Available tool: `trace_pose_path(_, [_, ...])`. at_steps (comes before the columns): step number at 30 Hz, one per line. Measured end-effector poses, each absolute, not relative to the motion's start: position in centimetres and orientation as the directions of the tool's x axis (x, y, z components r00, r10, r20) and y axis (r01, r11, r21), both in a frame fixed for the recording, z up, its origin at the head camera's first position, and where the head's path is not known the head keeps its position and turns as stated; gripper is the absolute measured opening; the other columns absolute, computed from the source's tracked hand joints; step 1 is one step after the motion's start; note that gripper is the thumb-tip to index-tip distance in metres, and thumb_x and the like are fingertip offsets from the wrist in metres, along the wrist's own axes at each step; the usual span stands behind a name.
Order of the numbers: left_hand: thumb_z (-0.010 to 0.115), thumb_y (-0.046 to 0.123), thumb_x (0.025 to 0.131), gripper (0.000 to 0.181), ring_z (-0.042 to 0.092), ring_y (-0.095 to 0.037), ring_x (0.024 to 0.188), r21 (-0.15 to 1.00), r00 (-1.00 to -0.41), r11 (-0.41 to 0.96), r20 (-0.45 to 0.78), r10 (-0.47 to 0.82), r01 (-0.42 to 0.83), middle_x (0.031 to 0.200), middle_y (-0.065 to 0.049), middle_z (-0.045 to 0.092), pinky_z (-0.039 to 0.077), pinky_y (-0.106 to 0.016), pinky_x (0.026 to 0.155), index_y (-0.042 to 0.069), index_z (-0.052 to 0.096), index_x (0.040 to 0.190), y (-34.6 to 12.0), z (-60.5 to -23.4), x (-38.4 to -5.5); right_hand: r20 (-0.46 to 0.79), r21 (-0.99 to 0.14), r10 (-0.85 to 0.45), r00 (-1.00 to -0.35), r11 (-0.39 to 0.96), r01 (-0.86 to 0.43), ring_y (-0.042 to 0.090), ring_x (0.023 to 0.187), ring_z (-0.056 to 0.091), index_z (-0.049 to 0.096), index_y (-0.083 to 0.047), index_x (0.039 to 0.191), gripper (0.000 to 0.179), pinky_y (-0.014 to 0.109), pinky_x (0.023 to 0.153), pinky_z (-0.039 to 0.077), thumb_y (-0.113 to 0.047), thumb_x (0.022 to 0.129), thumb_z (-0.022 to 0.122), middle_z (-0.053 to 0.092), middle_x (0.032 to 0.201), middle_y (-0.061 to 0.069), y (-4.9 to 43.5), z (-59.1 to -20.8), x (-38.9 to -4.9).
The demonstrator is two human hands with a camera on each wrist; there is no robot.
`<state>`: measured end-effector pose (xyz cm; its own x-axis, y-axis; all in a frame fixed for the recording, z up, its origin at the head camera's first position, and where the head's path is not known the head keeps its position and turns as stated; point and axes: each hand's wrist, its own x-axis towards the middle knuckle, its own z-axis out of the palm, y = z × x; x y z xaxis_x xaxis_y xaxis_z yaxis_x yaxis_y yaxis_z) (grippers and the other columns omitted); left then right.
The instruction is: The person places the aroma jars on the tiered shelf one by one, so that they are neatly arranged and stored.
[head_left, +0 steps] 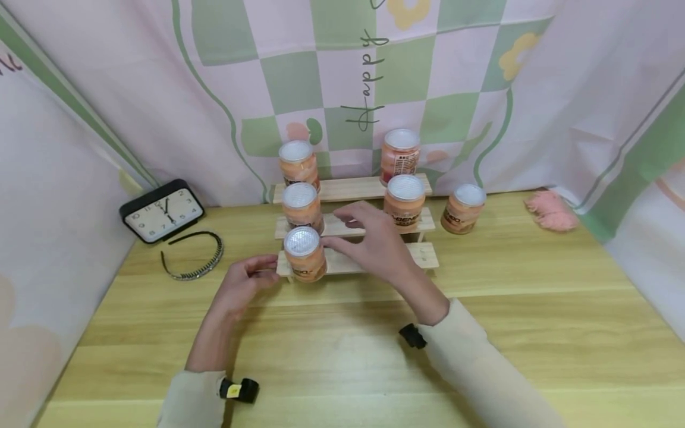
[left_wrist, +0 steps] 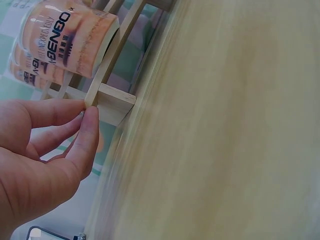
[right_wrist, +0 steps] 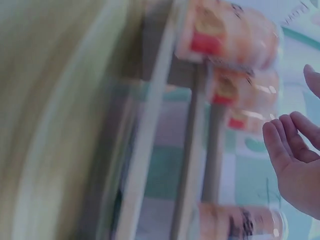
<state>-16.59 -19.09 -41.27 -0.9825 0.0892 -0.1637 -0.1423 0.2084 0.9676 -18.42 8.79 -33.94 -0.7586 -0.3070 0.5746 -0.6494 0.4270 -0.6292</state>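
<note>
A three-step wooden display rack (head_left: pixel 350 189) carries peach-coloured cans with clear lids. My left hand (head_left: pixel 238 289) pinches the left end of its lowest board between thumb and fingers, as the left wrist view shows (left_wrist: pixel 55 155). On that same step, at the left, sits the front can (head_left: pixel 307 264). Over the middle of the rack is my right hand (head_left: pixel 371 241), fingers loosely bent and holding nothing; its thumb points at the front can, and contact is unclear. Behind stand the middle-left can (head_left: pixel 302 208), back-left can (head_left: pixel 299 163), middle-right can (head_left: pixel 405 205) and back-right can (head_left: pixel 400 157).
Right of the rack, another can (head_left: pixel 462 211) stands on the wooden table (head_left: pixel 342 362). A pink fuzzy item (head_left: pixel 551 210) lies farther right. At the left are a black-framed clock (head_left: pixel 163 212) and a beaded headband (head_left: pixel 200 270). A patterned curtain (head_left: pixel 294 77) hangs behind.
</note>
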Motion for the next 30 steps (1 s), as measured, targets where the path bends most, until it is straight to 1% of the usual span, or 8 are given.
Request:
trace_pose_path(4, [0.067,-0.005,0.090,0.048,0.061,-0.023,0.107,0.968,-0.982,0.208,-0.164,0.094,-0.141,0.130,-0.024,0.062,0.053,-0.025,0.086,-0.007,0.057,0.137,-19.1,-41.3,-16.5,0.643,-0.610,-0.248,-0.724,0.405,-0.681,0.025,0.096,0.067,0.072,0.001,0.108,0.038,0.030,0.085,0.057,-0.014,0.078,0.090,0.071,0.105,0.011,10.8,-33.1,-18.2])
trace_pose_path(7, [0.066,-0.005,0.090,0.048,0.061,-0.022,0.106,0.968,-0.981,0.207,-0.167,0.096,-0.144,0.130,-0.024,0.061,0.053,-0.025,0.086,-0.007,0.056,0.138,-19.2,-41.2,-16.5,0.680,-0.593,-0.205,-0.704,0.411,-0.692,0.021,0.090,0.067,0.073,0.002,0.106,0.036,0.032,0.080,0.058,-0.010,0.077,0.090,0.072,0.103,0.010,12.3,-32.2,-18.1])
trace_pose_path(9, [0.066,-0.004,0.091,0.048,0.061,-0.022,0.106,0.969,-0.981,0.204,-0.165,0.102,-0.142,0.130,-0.024,0.061,0.053,-0.025,0.086,-0.007,0.056,0.138,-19.2,-41.1,-16.6,0.697,-0.591,-0.176,-0.695,0.408,-0.696,0.021,0.088,0.067,0.073,0.003,0.106,0.035,0.034,0.079,0.058,-0.006,0.077,0.089,0.071,0.102,0.011,13.2,-31.7,-18.1])
trace_pose_path(11, [0.066,-0.005,0.091,0.048,0.061,-0.023,0.106,0.970,-0.981,0.201,-0.163,0.107,-0.139,0.130,-0.025,0.061,0.053,-0.026,0.086,-0.007,0.056,0.137,-19.2,-41.1,-16.6,0.707,-0.600,-0.153,-0.690,0.386,-0.700,0.024,0.090,0.066,0.072,0.005,0.106,0.034,0.033,0.082,0.058,-0.001,0.077,0.087,0.070,0.103,0.013,14.1,-31.3,-18.1])
trace_pose_path(15, [0.066,-0.005,0.091,0.047,0.061,-0.023,0.106,0.968,-0.979,0.206,-0.167,0.115,-0.141,0.130,-0.024,0.061,0.053,-0.026,0.087,-0.007,0.056,0.137,-19.2,-41.0,-16.6,0.704,-0.624,-0.107,-0.702,0.378,-0.684,0.030,0.098,0.066,0.070,0.008,0.109,0.032,0.027,0.089,0.055,0.005,0.080,0.083,0.069,0.106,0.018,15.6,-30.7,-18.1])
trace_pose_path(21, [0.066,-0.005,0.091,0.047,0.061,-0.022,0.106,0.966,-0.979,0.212,-0.172,0.108,-0.146,0.130,-0.024,0.061,0.053,-0.026,0.087,-0.007,0.057,0.137,-19.1,-40.9,-16.6,0.694,-0.632,-0.055,-0.718,0.430,-0.644,0.029,0.098,0.066,0.070,0.010,0.111,0.031,0.024,0.088,0.054,0.004,0.083,0.081,0.071,0.108,0.019,17.5,-30.6,-18.5])
trace_pose_path(28, [0.066,-0.006,0.090,0.047,0.062,-0.021,0.104,0.969,-0.980,0.207,-0.165,0.112,-0.139,0.128,-0.024,0.062,0.053,-0.025,0.085,-0.008,0.057,0.136,-19.0,-41.0,-16.7,0.675,-0.650,-0.021,-0.737,0.455,-0.609,0.016,0.097,0.063,0.069,0.010,0.111,0.027,0.023,0.091,0.052,0.006,0.086,0.077,0.069,0.108,0.021,19.1,-31.2,-19.1])
trace_pose_path(30, [0.066,-0.006,0.090,0.047,0.062,-0.021,0.104,0.968,-0.980,0.209,-0.166,0.109,-0.141,0.128,-0.024,0.062,0.053,-0.025,0.085,-0.008,0.057,0.136,-19.1,-41.0,-16.7,0.664,-0.658,-0.015,-0.747,0.463,-0.594,0.015,0.096,0.062,0.069,0.011,0.111,0.027,0.024,0.092,0.052,0.006,0.086,0.076,0.069,0.108,0.021,19.5,-31.5,-19.3])
